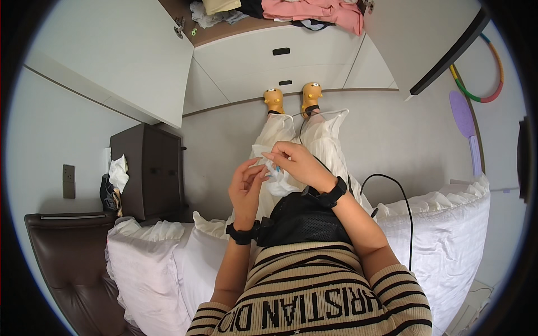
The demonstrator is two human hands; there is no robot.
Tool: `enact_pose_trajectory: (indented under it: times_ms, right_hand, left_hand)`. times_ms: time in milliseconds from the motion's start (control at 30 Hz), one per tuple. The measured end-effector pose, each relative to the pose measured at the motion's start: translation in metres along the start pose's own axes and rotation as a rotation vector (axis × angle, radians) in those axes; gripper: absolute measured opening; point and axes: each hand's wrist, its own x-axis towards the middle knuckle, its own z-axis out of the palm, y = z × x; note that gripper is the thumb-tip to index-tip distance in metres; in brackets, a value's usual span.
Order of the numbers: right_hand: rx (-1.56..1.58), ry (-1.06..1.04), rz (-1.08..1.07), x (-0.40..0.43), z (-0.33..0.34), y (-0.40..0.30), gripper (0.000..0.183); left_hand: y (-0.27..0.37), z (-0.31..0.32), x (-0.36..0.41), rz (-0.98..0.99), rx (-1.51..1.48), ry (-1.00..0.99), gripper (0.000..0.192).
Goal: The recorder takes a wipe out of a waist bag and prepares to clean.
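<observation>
A crumpled piece of thin white material (pixel 279 185) with small blue marks lies over my lap, between my hands; whether it is a plastic bag or a wrapper is unclear. My right hand (pixel 296 164) is bent over it, with thumb and forefinger pinched together at its upper part. Close by on the left, my left hand (pixel 246 185) has its fingers curled, and the fingertips are at the edge of the white material. Whether they grip it is hard to see. Beneath both hands spreads a sheer white skirt (pixel 325 138). Each wrist wears a black strap.
I sit on a bed with frilled pale bedding (pixel 437 235). Ahead stands a wardrobe with open doors (pixel 122 54), drawers (pixel 273 54) and folded clothes (pixel 311 10). A dark bedside cabinet (pixel 145 172) is at left. A black cable (pixel 407 210) loops at right.
</observation>
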Motion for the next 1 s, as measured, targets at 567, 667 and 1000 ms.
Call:
enact_pose_trajectory:
  times_ms: [567,667,1000]
  right_hand:
    - [-0.396,0.028,-0.242,-0.003,0.005,-0.003,0.021]
    - [-0.438,0.045,-0.270,-0.002,0.007,0.001,0.019]
    - [-0.447,0.098,-0.297,-0.002,0.007,0.002,0.013]
  left_hand:
    - [-0.001,0.006,0.000,0.006,-0.048,0.068,0.044]
    - [0.003,0.010,0.000,0.006,-0.038,0.086,0.044]
    - [0.008,0.014,0.001,-0.013,-0.044,0.118,0.043]
